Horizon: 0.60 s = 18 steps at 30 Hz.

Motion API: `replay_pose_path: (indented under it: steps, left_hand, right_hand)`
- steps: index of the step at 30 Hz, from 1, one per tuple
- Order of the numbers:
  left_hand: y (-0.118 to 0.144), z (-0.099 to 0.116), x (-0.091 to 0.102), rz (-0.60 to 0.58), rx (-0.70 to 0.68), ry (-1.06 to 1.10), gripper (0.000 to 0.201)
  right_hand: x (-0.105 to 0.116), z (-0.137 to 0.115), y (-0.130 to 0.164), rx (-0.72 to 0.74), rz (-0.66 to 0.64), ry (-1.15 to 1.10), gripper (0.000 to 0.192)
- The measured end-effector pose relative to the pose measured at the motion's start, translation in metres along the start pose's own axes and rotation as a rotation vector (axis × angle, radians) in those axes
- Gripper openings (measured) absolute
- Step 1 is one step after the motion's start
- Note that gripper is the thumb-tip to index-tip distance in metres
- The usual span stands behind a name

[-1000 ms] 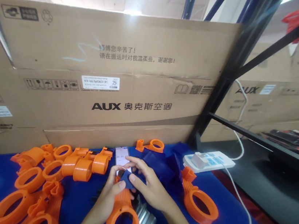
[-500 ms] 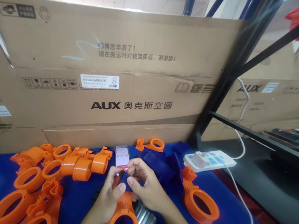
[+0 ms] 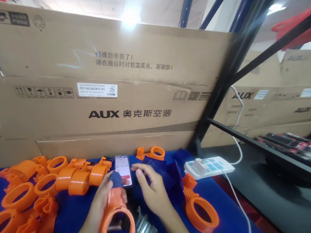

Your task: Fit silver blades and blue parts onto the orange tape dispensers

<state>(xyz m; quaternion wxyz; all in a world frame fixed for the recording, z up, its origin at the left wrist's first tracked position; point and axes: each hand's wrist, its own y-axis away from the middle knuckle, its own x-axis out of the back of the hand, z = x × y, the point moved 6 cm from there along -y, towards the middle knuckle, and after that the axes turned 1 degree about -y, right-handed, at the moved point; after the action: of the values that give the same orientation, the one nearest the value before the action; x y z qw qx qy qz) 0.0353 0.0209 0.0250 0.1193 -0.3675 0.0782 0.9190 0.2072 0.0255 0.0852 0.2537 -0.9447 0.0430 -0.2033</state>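
Observation:
My left hand point(image 3: 99, 210) grips the neck of an orange plastic ring part point(image 3: 117, 228), and a small dark blue cap point(image 3: 115, 179) sits on the top end of that part. Just right of it, my right hand point(image 3: 151, 193) hovers with fingers loosely apart and nothing in it, near a heap of dark blue pieces point(image 3: 168, 172). A phone point(image 3: 122, 166) with a lit timer screen lies just beyond both hands. Some silvery metal pieces point(image 3: 144, 230) lie under the ring part.
Many more orange ring parts point(image 3: 20, 203) cover the blue table point(image 3: 79, 210) to the left; one point(image 3: 199, 212) lies at my right. A white power strip point(image 3: 209, 166) with cable sits at the table's right edge. Large cardboard boxes point(image 3: 117, 91) wall the back. Dark shelving point(image 3: 263, 148) stands right.
My right hand has let go of the blue cap and pulled slightly right. The cap now sits on the orange part in my left hand. The view drifted right.

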Motion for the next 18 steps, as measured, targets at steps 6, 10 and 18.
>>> replay_pose_path:
  steps: [6,10,18]
  left_hand:
    - [-0.001,0.009,0.013,0.080,0.071,0.290,0.055]
    - [-0.001,0.006,0.013,0.034,0.069,0.340,0.051]
    - [-0.001,0.006,-0.006,-0.081,0.004,0.291,0.061]
  right_hand:
    - [0.058,0.038,-0.007,-0.203,0.277,0.976,0.033]
    - [0.058,0.056,-0.006,-0.281,0.134,1.093,0.023]
    - [0.067,0.049,-0.012,-0.288,0.236,0.912,0.011]
